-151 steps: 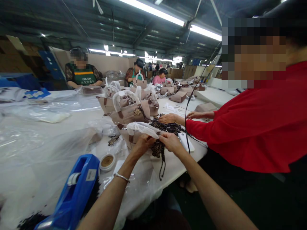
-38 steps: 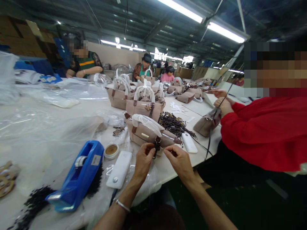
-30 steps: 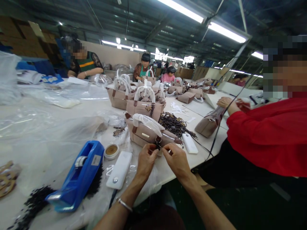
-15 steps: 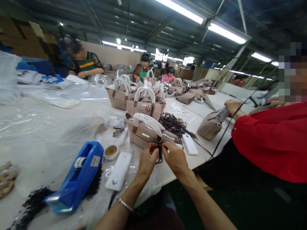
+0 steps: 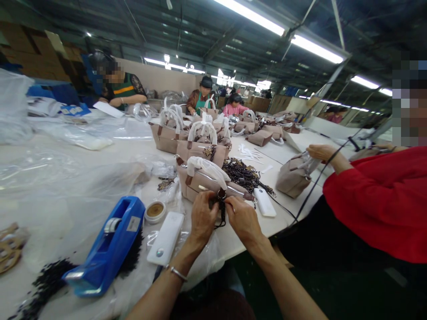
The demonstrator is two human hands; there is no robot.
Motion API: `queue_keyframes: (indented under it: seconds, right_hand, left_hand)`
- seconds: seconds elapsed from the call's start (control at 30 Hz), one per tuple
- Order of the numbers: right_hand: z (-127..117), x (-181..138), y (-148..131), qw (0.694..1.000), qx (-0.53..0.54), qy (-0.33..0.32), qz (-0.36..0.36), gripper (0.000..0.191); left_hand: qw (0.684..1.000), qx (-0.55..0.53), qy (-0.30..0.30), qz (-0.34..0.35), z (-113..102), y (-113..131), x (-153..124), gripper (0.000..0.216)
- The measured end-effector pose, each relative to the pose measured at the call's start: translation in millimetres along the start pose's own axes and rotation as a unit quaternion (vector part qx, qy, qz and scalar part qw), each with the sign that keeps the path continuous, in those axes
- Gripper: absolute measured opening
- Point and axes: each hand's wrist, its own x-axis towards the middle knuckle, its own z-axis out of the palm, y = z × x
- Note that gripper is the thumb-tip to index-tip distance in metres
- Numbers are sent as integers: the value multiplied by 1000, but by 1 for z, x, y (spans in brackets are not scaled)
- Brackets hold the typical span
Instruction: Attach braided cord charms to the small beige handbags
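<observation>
A taupe handbag (image 5: 191, 189) stands at the table's front edge, its handles (image 5: 208, 169) wrapped in white tissue. From the metal ring at its near handle base hangs a dark braided cord (image 5: 222, 217). My left hand (image 5: 203, 218) is closed, its fingers pinching the cord's upper part just below the ring. On the other side my right hand (image 5: 245, 220) pinches the same cord, thumb and fingertips pressed together. The fingertips partly hide the cord's top and its fastening.
Behind are more handbags (image 5: 205, 153) and a heap of dark cords (image 5: 242, 173). Left lie a blue tape dispenser (image 5: 106, 246), a round tin (image 5: 155, 212) and a white power bank (image 5: 166, 238). A second white device (image 5: 265, 202) lies right. A red-sleeved co-worker (image 5: 376, 200) handles another bag (image 5: 293, 178).
My left hand has shifted slightly up and turned, its back now covering more of the bag's lower front. My right hand stays at the cord. The co-worker's hand has moved slightly left.
</observation>
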Motion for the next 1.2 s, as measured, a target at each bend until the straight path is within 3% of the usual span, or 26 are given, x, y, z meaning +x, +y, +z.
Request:
queue_keyframes:
  seconds: [0.2, 0.4, 0.53, 0.73, 0.9, 1.2]
  right_hand:
    - [1, 2, 0, 1000, 6, -8, -5, 20]
    - [0, 1, 2, 1000, 8, -8, -5, 20]
    - [-2, 2, 2, 1000, 20, -12, -1, 20]
    - [-2, 1, 7, 999, 52, -8, -13, 21]
    - [-2, 0, 9, 996, 89, -6, -2, 20]
    - [0, 0, 12, 993, 119, -9, 13, 19]
  left_hand:
    - [999, -23, -24, -39, 1, -4, 1, 10]
    - [982, -109, -65, -139, -1, 3, 2, 10]
    - [955, -212, -87, -187, 1, 1, 5, 11]
    - [889, -341, -155, -264, -6, 0, 10, 19]
    - [863, -365, -189, -293, -14, 5, 13, 28]
    - [860, -368, -194, -294, -12, 4, 13, 27]
